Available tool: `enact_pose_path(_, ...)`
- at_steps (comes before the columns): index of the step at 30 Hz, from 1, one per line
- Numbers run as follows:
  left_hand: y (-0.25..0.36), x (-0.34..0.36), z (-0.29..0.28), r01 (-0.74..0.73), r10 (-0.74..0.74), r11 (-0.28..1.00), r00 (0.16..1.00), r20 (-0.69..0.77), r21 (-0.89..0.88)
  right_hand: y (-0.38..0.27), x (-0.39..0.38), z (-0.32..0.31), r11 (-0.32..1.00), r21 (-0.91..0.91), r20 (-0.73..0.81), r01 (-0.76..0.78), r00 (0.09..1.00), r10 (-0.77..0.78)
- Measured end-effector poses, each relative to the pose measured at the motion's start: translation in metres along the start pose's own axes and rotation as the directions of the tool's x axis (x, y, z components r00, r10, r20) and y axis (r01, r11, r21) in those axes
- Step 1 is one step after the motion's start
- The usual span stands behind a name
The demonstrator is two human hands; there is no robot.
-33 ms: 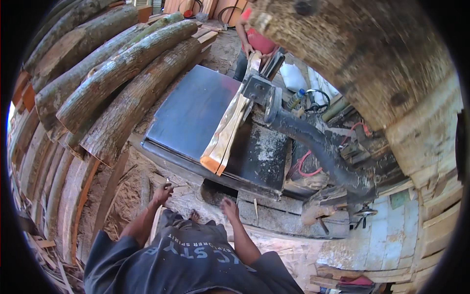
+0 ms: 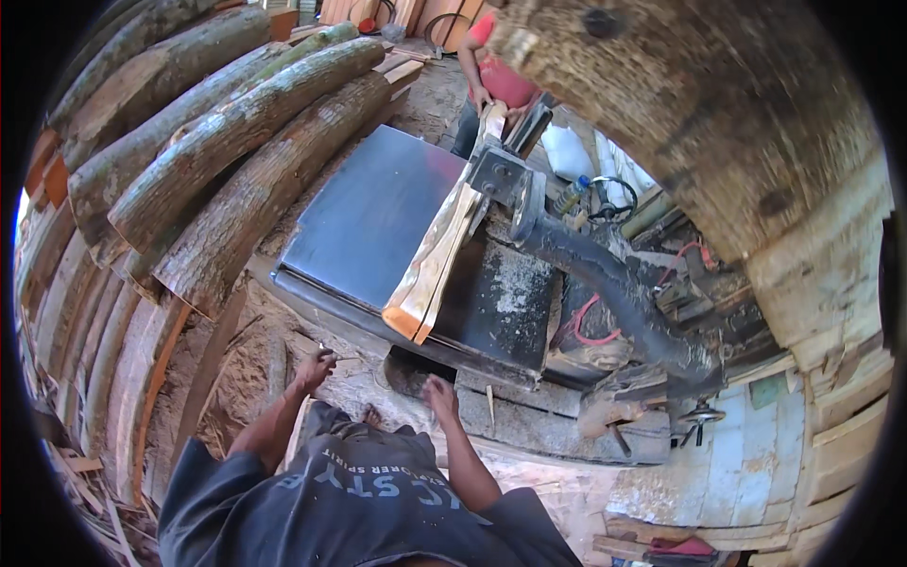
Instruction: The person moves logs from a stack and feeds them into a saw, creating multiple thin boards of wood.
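Note:
A long sawn length of wood (image 2: 436, 266) lies on the dark metal saw table (image 2: 364, 213), its near end split lengthwise by a cut. Its far part passes beside the saw's metal guide block (image 2: 501, 175). Beyond that, a co-worker's hand (image 2: 482, 97) rests at the far end. My left hand (image 2: 316, 369) hangs short of the table's front edge, fingers curled; whatever they hold is too small to make out. My right hand (image 2: 441, 397) is held below the wood's near end, touching nothing, its fingers loosely bent and apart.
Bark-covered logs (image 2: 274, 165) are stacked along the left. A thick dark machine arm (image 2: 624, 283) crosses right of the table, near a handwheel (image 2: 701, 416). A large wooden surface (image 2: 699, 113) overhangs the upper right. Sawdust and offcuts litter the ground.
The wood's near end has shifted slightly toward me and to the left. My right hand has moved up a little; my left hand stays nearly in place.

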State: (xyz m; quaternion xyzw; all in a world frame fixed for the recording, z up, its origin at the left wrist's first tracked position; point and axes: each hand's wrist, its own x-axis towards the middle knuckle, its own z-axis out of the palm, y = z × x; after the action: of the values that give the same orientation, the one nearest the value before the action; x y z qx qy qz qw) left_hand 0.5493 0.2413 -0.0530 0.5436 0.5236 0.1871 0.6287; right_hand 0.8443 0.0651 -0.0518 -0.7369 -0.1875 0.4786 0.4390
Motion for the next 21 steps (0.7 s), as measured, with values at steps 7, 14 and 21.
enact_pose_path(7, 0.091, -0.026, 0.043, 0.004, -0.003, 1.000, 0.997, 0.071, -0.014, -0.086, -0.021, 0.031, 0.974, 0.222, -0.005, -0.040, 0.999, 0.042)
enact_pose_path(14, 0.111, -0.077, 0.059, -0.164, 0.177, 0.983, 0.962, 0.206, -0.079, -0.078, -0.095, 0.075, 0.945, 0.267, 0.052, 0.190, 0.976, -0.211)
enact_pose_path(21, 0.043, -0.131, 0.049, -0.195, 0.225, 0.969, 0.952, 0.207, -0.152, -0.025, -0.161, 0.095, 0.967, 0.192, 0.030, 0.166, 0.984, -0.174)
